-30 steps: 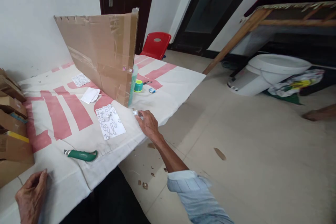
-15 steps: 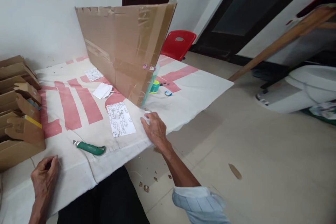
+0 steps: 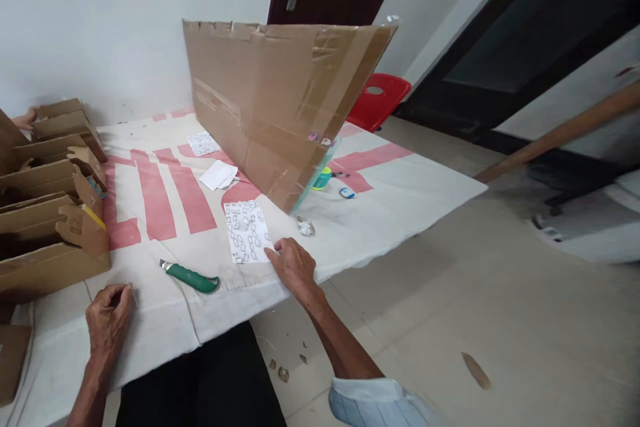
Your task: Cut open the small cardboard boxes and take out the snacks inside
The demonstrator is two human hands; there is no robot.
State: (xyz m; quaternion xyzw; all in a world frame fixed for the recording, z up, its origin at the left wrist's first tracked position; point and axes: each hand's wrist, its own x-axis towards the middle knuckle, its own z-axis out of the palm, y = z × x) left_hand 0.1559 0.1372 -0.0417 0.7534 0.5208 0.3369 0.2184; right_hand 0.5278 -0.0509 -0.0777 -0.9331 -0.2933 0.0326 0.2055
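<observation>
My right hand [image 3: 294, 267] rests on the cloth-covered table [image 3: 400, 193] with its fingertips on the corner of a white sheet printed with small squares [image 3: 247, 231]; the fingers lie loosely flat and hold nothing. A small crumpled shiny bit [image 3: 305, 227] lies just beyond that hand. My left hand [image 3: 107, 320] lies near the table's front edge, fingers curled under, nothing visible in it. A green-handled utility knife [image 3: 191, 276] lies between the two hands.
A large taped cardboard panel [image 3: 280, 100] stands upright across the table. Stacked cardboard boxes [image 3: 47, 207] fill the left side. White paper scraps [image 3: 218, 175], another printed sheet [image 3: 203, 143], a green-yellow tape roll [image 3: 323, 178] and a red stool [image 3: 380, 97] lie further back.
My right hand has let go of the small shiny bit and moved left onto the printed sheet's corner. The view has swung left, and my left hand sits a little further in.
</observation>
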